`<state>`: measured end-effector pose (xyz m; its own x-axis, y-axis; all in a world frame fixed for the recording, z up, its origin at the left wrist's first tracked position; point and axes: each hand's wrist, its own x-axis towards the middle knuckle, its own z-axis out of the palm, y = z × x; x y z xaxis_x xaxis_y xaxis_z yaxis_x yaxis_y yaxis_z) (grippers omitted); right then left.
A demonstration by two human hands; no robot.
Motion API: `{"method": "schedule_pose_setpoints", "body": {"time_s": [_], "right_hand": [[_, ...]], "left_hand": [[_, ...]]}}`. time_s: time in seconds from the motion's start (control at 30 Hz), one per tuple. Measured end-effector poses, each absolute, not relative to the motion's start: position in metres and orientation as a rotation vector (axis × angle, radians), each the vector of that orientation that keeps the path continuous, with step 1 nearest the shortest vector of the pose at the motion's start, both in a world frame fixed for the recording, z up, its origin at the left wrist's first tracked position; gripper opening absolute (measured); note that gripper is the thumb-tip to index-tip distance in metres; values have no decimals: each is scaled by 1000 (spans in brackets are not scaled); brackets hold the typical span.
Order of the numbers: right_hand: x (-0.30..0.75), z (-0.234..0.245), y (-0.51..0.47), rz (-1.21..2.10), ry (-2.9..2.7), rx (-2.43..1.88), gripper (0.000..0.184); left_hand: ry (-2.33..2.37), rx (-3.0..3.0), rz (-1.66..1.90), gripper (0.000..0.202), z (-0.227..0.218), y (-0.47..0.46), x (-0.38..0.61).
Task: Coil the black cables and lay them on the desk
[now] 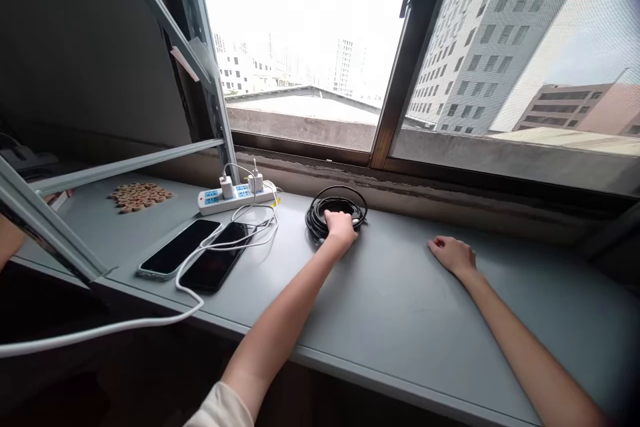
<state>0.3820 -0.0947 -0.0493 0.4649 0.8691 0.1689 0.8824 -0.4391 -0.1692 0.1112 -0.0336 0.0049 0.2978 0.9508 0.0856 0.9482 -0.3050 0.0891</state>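
Both forearms reach out from me over the grey ledge [395, 313]. I see my left hand [341, 227] curled onto the coiled black cable [316, 219] beneath it, gripped but not yet lifted, I judge. My right hand [454, 255] lies flat and empty, well to its right.

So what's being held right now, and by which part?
Left hand on near side of the cable coil; grip unclear. Right hand flat on the table, empty.

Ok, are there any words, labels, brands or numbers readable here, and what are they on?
None can be read.
Power strip: markings too small.
Phones: screens dark, no text.
Tag on the frame: blurred.
Cable in the left hand: no print shows.
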Motion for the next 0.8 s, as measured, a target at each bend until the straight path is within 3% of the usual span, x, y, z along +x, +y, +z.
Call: {"method": "schedule_pose_setpoints", "body": {"time_s": [0.17,0.4,0.63,0.8], "right_hand": [[381,-48,-97,-62,-1514,-2466,27],[378,-49,-104,-5,-1544,-2434,28],[375,-45,-110,6,-1577,-2429,27],[374,-42,-113,12,-1591,-2441,26]], "left_hand": [[2095,2263,155,32,8,-20,80],[2176,2244,413,30,-1,-25,78],[2075,2235,802,20,9,-26,68],[2021,2111,1238,29,10,-24,66]]}}
